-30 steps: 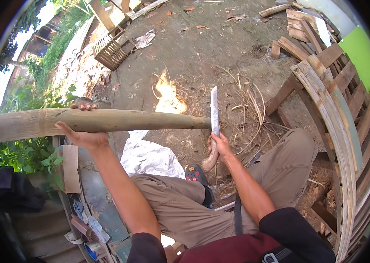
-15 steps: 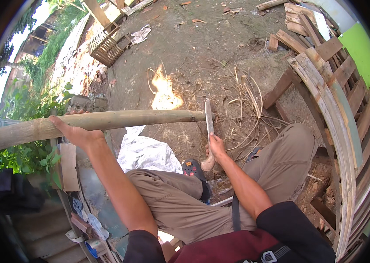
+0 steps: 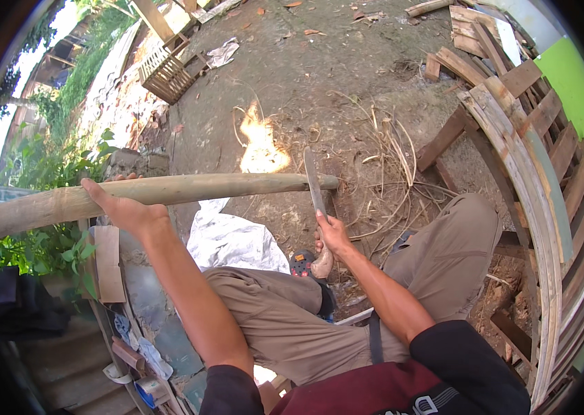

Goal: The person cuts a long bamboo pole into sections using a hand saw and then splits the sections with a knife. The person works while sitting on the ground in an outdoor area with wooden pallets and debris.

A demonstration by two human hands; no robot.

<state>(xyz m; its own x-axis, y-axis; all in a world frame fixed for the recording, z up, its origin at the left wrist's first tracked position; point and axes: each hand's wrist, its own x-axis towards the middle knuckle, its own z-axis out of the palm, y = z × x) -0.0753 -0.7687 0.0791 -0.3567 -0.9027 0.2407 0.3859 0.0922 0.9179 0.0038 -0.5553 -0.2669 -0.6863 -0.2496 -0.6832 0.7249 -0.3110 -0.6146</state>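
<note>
A long, pale bamboo pole (image 3: 216, 187) lies almost level in front of me, running in from the left edge. My left hand (image 3: 126, 209) holds it from below, thumb on the near side and fingertips showing over the top. In my right hand (image 3: 332, 235) is a machete with a wooden handle (image 3: 322, 264). Its blade (image 3: 313, 180) points away from me and crosses the pole a little short of the right end. I cannot tell whether blade and pole touch.
A white sack (image 3: 233, 238) lies on the ground below the pole. Dry strips and twigs (image 3: 396, 159) are scattered ahead to the right. Stacked wooden slats (image 3: 513, 145) line the right side. Far left are a slatted crate (image 3: 167, 75) and leafy plants (image 3: 46, 238).
The machete has shifted left along the pole, from its tip to a little inward, and its blade leans more to the left. My left hand and the pole have barely moved.
</note>
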